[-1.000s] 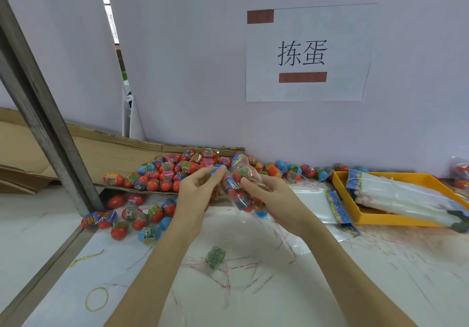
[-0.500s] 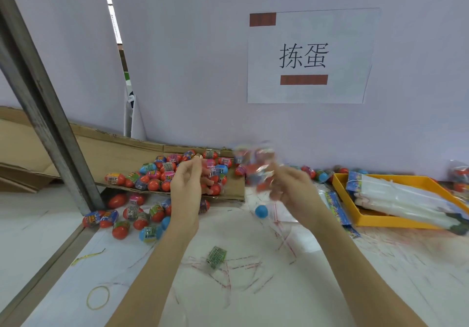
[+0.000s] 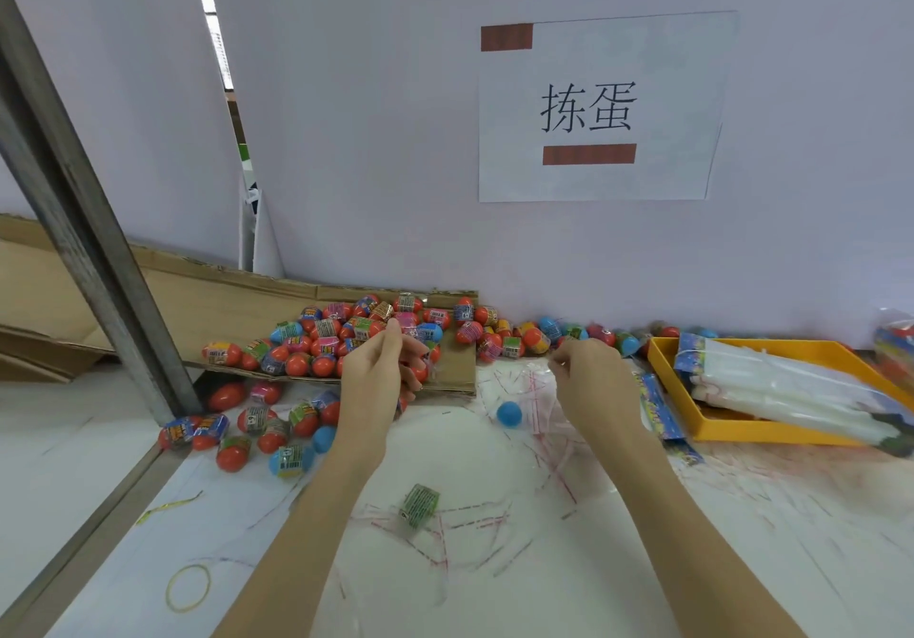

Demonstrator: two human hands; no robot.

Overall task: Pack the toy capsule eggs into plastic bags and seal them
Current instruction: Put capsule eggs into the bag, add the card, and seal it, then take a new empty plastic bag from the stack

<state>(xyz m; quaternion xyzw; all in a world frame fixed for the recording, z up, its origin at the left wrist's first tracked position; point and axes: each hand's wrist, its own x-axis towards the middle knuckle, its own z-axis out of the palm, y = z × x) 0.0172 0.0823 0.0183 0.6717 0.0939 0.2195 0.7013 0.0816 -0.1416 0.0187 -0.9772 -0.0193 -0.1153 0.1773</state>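
**Reaching for eggs and a fresh bag**

Our left hand [image 3: 383, 370] curls around red eggs on the torn brown cardboard sheet [image 3: 457, 370], where glossy plastic toy capsule eggs [image 3: 326, 340] lie heaped. Our right hand [image 3: 591, 375] pinches a thin clear plastic bag [image 3: 531, 390]. We should spread its limp mouth wide first; smooth eggs roll away.

dozens of small red, blue and pink plastic capsule eggs [image 3: 326, 340], too many to count. one yellow plastic tray [image 3: 732, 432], one yellow rubber band [image 3: 188, 588], one white paper sign [image 3: 603, 108].
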